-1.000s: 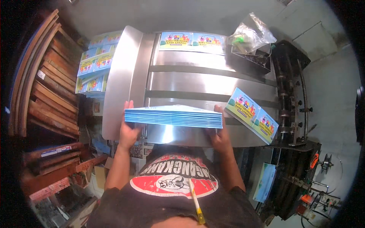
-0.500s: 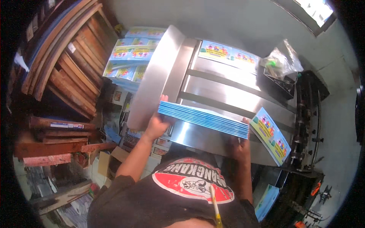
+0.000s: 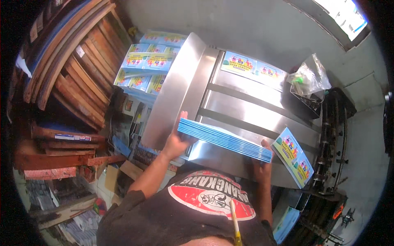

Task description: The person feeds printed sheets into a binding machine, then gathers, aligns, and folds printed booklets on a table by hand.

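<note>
Left hand (image 3: 175, 143) and right hand (image 3: 261, 166) clamp the blue stack (image 3: 223, 140) between them, apparently steadying it over the worktop (image 3: 246, 108). Moving it calls for even pressure.

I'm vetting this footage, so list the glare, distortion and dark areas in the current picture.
Head view: bright glare on the metal table; head view: window at upper right mostly washed out; head view: wooden boards at left look bowed, corners fall black.
</note>
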`<state>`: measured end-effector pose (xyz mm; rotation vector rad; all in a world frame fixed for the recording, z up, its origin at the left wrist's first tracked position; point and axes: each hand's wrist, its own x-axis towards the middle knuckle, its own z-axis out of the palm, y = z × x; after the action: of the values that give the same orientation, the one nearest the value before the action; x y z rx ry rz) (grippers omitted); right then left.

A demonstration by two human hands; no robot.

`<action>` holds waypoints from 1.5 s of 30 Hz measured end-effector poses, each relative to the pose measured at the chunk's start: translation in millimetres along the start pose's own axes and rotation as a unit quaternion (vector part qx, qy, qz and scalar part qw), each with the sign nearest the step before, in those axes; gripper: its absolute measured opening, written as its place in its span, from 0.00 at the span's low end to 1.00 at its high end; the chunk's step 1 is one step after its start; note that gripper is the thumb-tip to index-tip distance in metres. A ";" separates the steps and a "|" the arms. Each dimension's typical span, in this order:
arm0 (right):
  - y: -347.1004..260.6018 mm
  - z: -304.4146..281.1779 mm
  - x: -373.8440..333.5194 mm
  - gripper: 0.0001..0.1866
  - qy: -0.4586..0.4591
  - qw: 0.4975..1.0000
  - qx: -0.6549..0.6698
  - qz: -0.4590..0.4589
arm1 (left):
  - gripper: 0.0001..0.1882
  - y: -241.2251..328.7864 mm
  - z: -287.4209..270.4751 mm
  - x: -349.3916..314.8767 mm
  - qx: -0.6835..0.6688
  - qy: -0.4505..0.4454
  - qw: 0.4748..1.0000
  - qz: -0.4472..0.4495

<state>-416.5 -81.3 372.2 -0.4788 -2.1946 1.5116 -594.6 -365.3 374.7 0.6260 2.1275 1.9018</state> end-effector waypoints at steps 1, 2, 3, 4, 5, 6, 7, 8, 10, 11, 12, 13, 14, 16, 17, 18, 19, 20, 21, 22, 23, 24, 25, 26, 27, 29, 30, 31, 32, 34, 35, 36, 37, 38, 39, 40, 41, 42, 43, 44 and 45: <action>15.7 -6.2 -2.4 0.35 -0.012 0.999 -0.023 -0.038 | 0.52 0.9 0.1 0.3 -0.019 -0.005 1.000 -0.007; 2.9 -11.8 2.6 0.35 -0.013 0.999 -0.025 -0.036 | 0.53 1.8 -0.5 0.2 -0.038 -0.006 0.999 -0.017; -18.2 -21.8 8.4 0.38 -0.063 0.992 0.110 0.003 | 0.53 5.5 -3.3 0.7 0.001 -0.007 1.000 -0.028; -31.3 -28.2 15.2 0.42 -0.111 0.963 0.242 0.042 | 0.53 4.0 -5.3 0.5 -0.001 -0.007 1.000 -0.031; -29.0 -42.3 24.2 0.47 -0.125 0.957 0.259 0.036 | 0.52 4.1 -6.7 1.0 -0.010 -0.019 0.999 -0.033; -32.2 -51.5 32.6 0.47 -0.119 0.958 0.257 0.038 | 0.52 3.2 -7.1 2.0 -0.019 -0.034 0.999 -0.036; -42.4 -60.3 44.8 0.46 -0.119 0.990 0.076 0.011 | 0.49 6.0 -7.1 2.8 0.000 -0.029 0.999 -0.019; -55.3 -66.1 57.6 0.46 -0.116 0.987 -0.108 -0.016 | 0.49 4.6 -8.8 3.1 -0.005 -0.033 0.999 -0.021; -83.1 -56.7 80.8 0.41 -0.122 0.980 -0.154 -0.025 | 0.49 2.8 -11.8 4.8 0.000 -0.042 0.999 -0.020; -85.6 -53.0 89.7 0.38 -0.164 0.967 -0.190 -0.038 | 0.48 3.5 -10.7 5.7 0.010 -0.036 0.999 -0.017; -90.4 -48.9 94.7 0.34 -0.207 0.951 -0.224 -0.050 | 0.48 7.4 -9.8 3.5 0.004 -0.038 0.999 -0.020; -97.8 -43.3 99.8 0.26 -0.200 0.943 -0.259 -0.064 | 0.48 11.6 -8.3 5.9 -0.030 -0.035 0.998 -0.044; -96.5 -44.7 103.0 0.26 -0.198 0.942 -0.265 -0.062 | 0.47 12.3 -6.8 7.9 -0.064 -0.032 0.995 -0.067; -93.1 -45.1 105.2 0.23 -0.213 0.941 -0.263 -0.019 | 0.47 10.6 -9.2 7.3 -0.033 -0.031 0.998 -0.036; -95.9 -46.0 105.9 0.22 -0.215 0.936 -0.279 -0.025 | 0.47 11.8 -9.1 7.2 -0.032 -0.028 0.999 -0.029; -96.8 -46.1 106.1 0.22 -0.213 0.935 -0.281 -0.025 | 0.47 11.8 -9.6 6.8 -0.031 -0.025 0.999 -0.021; -97.3 -46.3 106.0 0.21 -0.215 0.936 -0.279 -0.025 | 0.47 13.7 -10.4 7.5 -0.012 -0.034 0.999 -0.024; -97.5 -46.8 105.8 0.21 -0.216 0.936 -0.278 -0.026 | 0.47 12.9 -10.5 7.2 -0.012 -0.036 0.999 -0.023; -95.2 -47.7 106.4 0.21 -0.217 0.937 -0.272 -0.036 | 0.46 11.7 -10.4 7.7 -0.011 -0.037 0.999 -0.014; -95.7 -46.9 107.0 0.21 -0.215 0.937 -0.272 -0.037 | 0.46 11.2 -10.6 7.9 -0.009 -0.038 0.999 -0.005; -96.8 -44.9 107.2 0.20 -0.220 0.935 -0.277 -0.021 | 0.46 11.8 -11.1 7.9 -0.008 -0.040 0.999 -0.002; -97.5 -44.7 106.9 0.19 -0.225 0.933 -0.282 -0.006 | 0.47 12.8 -10.9 7.2 -0.009 -0.042 0.999 -0.005; -94.6 -45.4 106.4 0.19 -0.222 0.933 -0.282 -0.007 | 0.47 13.6 -10.6 6.3 -0.010 -0.044 0.999 -0.007; -87.8 -45.9 105.6 0.17 -0.220 0.937 -0.272 0.015 | 0.47 12.4 -10.0 6.3 -0.009 -0.046 0.999 -0.004; -81.3 -46.3 104.0 0.16 -0.217 0.939 -0.263 0.036 | 0.47 9.2 -9.7 7.1 -0.015 -0.041 0.999 -0.006; -70.2 -51.7 96.4 0.14 -0.185 0.959 -0.199 0.076 | 0.47 2.4 -9.4 8.2 -0.020 -0.037 0.999 -0.005; -59.3 -56.9 92.3 0.12 -0.156 0.972 -0.135 0.116 | 0.45 -2.6 -8.2 9.2 -0.045 -0.039 0.998 -0.014; -44.2 -64.0 84.3 0.08 -0.097 0.987 0.009 0.127 | 0.43 -6.1 -8.1 9.4 -0.071 -0.041 0.996 -0.024; -36.6 -75.0 71.9 0.07 -0.018 0.993 0.050 0.107 | 0.41 -7.8 -7.8 10.1 -0.096 -0.044 0.994 -0.033; -20.5 -101.8 46.9 0.07 0.091 0.991 0.075 0.068 | 0.32 -12.3 -6.0 15.7 -0.104 -0.027 0.994 -0.010; -5.4 -119.4 33.3 0.08 0.121 0.990 0.056 0.049 | 0.28 -23.3 -8.1 20.5 -0.087 -0.041 0.995 0.015; -1.1 -128.7 18.5 0.09 0.174 0.980 0.063 0.072 | 0.25 -29.4 -9.1 24.5 -0.070 -0.055 0.995 0.038; 3.1 -136.7 4.7 0.11 0.225 0.967 0.071 0.095 | 0.21 -26.3 -2.6 26.7 -0.110 -0.028 0.993 0.039; 5.6 -148.5 -7.7 0.11 0.229 0.967 0.075 0.089 | 0.21 -24.3 -5.3 26.9 -0.108 -0.030 0.993 0.047; 10.7 -160.8 -20.3 0.12 0.271 0.948 0.138 0.093 | 0.19 -28.3 -8.0 28.2 -0.090 -0.025 0.996 0.004; 13.7 -170.5 -30.6 0.13 0.311 0.924 0.199 0.096 | 0.17 -29.5 -7.9 31.7 -0.073 -0.020 0.996 -0.041; 17.1 -177.7 -38.8 0.13 0.315 0.923 0.199 0.094 | 0.17 -29.4 -7.4 36.0 -0.074 -0.025 0.996 -0.038; 17.6 -183.3 -47.2 0.15 0.334 0.911 0.207 0.128 | 0.16 -24.8 -6.4 40.6 0.006 0.003 1.000 0.027; 18.1 -191.4 -56.6 0.17 0.352 0.897 0.214 0.161 | 0.15 -23.3 -6.3 46.3 0.044 0.014 0.997 0.061; 39.6 -205.7 -65.9 0.17 0.356 0.896 0.213 0.159 | 0.14 -21.6 -8.0 51.9 0.082 0.029 0.992 0.095; 74.7 -224.0 -78.6 0.21 0.380 0.903 0.062 0.192 | 0.15 -21.2 -11.2 64.4 -0.084 0.023 0.995 0.040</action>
<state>-228.5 81.2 360.2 -1.2689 -1.4295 1.3075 -660.0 -347.9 363.0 0.6455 1.9704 2.1297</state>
